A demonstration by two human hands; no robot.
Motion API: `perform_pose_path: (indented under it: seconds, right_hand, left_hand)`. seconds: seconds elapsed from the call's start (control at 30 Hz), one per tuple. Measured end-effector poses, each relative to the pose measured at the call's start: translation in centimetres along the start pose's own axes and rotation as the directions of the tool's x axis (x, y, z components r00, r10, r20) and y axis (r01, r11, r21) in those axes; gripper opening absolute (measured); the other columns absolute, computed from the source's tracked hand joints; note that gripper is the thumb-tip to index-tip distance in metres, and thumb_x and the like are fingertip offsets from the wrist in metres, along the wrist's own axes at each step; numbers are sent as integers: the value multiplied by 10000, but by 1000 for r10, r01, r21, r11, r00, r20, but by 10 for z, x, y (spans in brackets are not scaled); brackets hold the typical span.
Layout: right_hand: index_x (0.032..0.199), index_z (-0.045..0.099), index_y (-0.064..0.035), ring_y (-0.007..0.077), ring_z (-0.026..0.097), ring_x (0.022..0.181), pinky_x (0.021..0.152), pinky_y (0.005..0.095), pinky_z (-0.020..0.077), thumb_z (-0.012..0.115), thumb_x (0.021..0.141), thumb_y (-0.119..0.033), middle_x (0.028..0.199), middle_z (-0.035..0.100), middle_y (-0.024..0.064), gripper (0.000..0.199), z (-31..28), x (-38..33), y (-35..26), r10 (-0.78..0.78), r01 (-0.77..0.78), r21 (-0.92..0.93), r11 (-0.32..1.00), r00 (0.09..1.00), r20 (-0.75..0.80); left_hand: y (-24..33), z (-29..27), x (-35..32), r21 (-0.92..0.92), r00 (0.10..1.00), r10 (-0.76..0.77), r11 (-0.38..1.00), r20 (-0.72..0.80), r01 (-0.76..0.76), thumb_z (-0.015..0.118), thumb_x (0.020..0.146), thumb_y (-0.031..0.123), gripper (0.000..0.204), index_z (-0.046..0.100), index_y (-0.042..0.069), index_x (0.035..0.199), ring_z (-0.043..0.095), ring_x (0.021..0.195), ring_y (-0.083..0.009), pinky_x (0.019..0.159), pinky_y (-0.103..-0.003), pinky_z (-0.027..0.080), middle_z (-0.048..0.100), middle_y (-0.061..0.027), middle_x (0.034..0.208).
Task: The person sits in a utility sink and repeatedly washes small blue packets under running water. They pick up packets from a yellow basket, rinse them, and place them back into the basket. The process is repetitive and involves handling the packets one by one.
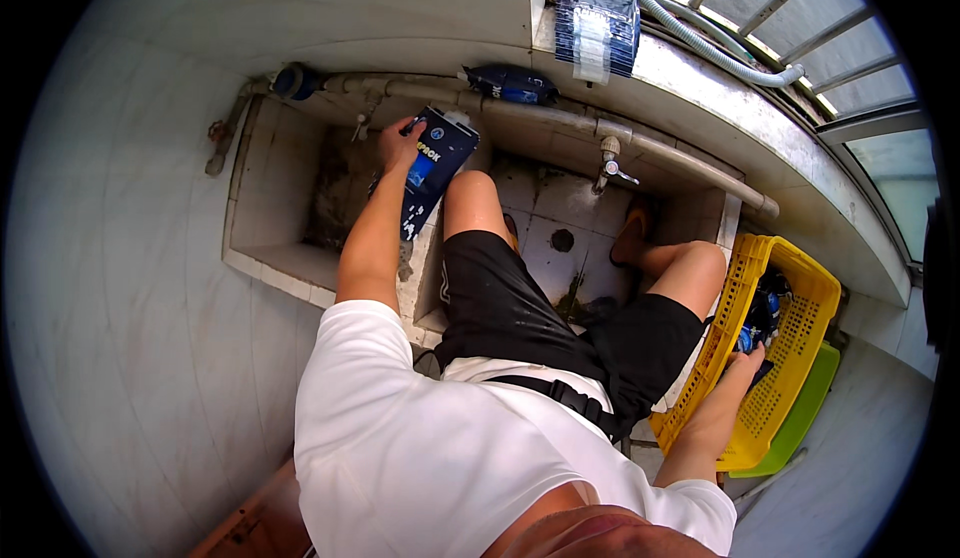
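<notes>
My left hand grips the upper left edge of a flat dark blue plastic packet with light lettering and a blue picture. The packet is tilted over the tiled divider between two basin compartments, beside my left knee. Out to the right, my right hand reaches into a yellow perforated plastic basket. Its fingers are curled at a dark blue packet there, partly hidden by the hand. More crumpled dark blue packets lie heaped just beyond those fingers.
A pipe with a metal tap runs along the basin's back wall. Another dark blue packet rests behind it. Strapped blue packets stand on the ledge near a grey hose. A green tray sits beside the basket.
</notes>
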State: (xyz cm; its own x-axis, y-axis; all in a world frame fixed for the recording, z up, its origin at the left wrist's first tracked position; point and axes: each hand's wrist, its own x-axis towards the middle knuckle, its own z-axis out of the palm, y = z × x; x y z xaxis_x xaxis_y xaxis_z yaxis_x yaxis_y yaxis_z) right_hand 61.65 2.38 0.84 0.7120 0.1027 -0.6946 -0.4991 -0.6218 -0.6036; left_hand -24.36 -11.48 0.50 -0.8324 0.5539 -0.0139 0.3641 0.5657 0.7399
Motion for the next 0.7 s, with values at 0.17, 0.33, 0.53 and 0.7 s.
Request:
perform_pose_path:
  seconds: [0.17, 0.33, 0.53, 0.7]
  right_hand:
    - [1059, 637, 64, 209, 610, 865, 824, 309, 490, 692, 826, -169, 938, 666, 114, 335, 26, -105, 11, -915, 912, -80, 402, 402, -19]
    - [1177, 607, -8, 149, 632, 894, 783, 272, 515, 565, 947, -237, 1053, 659, 109, 327, 114, -375, 95, -371, 713, 278, 644, -27, 928]
    - [1111, 639, -9, 102, 627, 786, 693, 242, 516, 612, 922, -250, 931, 675, 61, 308, 158, -402, 146, 62, 613, 33, 789, -133, 989]
    - [928, 684, -13, 101, 612, 634, 567, 232, 491, 724, 833, -185, 789, 676, 46, 201, 149, -390, 157, 147, 464, -145, 874, 32, 989]
  left_hand:
    - [57, -11, -5, -85, 959, 276, 959, 70, -270, 753, 782, 265, 337, 700, 0, 983, 658, 832, -210, 769, -313, 495, 702, -136, 907]
    - [154, 2, -56, -546, 754, 408, 834, 515, -79, 735, 823, 171, 234, 688, -24, 944, 559, 743, -45, 684, -215, 461, 667, 12, 813]
    - [199, 50, -98, -541, 562, 439, 841, 701, 19, 746, 813, 172, 215, 691, -12, 911, 558, 737, -46, 668, -207, 459, 658, 11, 801]
    - [188, 75, -122, -550, 681, 518, 811, 518, -198, 761, 790, 179, 286, 656, 0, 986, 592, 747, -83, 709, -229, 486, 662, -21, 830]
